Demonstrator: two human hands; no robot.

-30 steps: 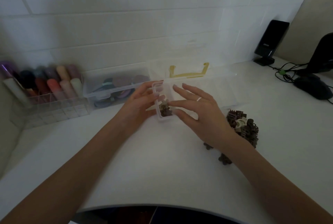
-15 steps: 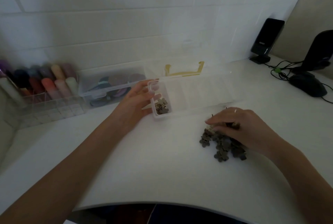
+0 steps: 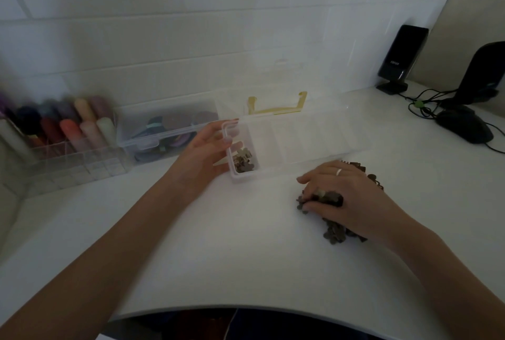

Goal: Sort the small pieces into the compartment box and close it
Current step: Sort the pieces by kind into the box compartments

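Speaker (image 3: 404,58), mouse (image 3: 464,125), marker rack (image 3: 58,132)

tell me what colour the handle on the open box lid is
Translucent yellow: the handle on the compartment box's raised lid, seen in the head view.

The right hand (image 3: 347,197) covers the middle of the pile of small pieces (image 3: 334,233), so whether its fingers pinch any cannot be told. The pieces' shapes are too small to make out. The left hand (image 3: 203,152) hides the compartment box's (image 3: 297,167) left end wall. The coloured cylinders (image 3: 68,123) at far left are blurred and cut by the frame edge. Both forearms run off the lower edge.
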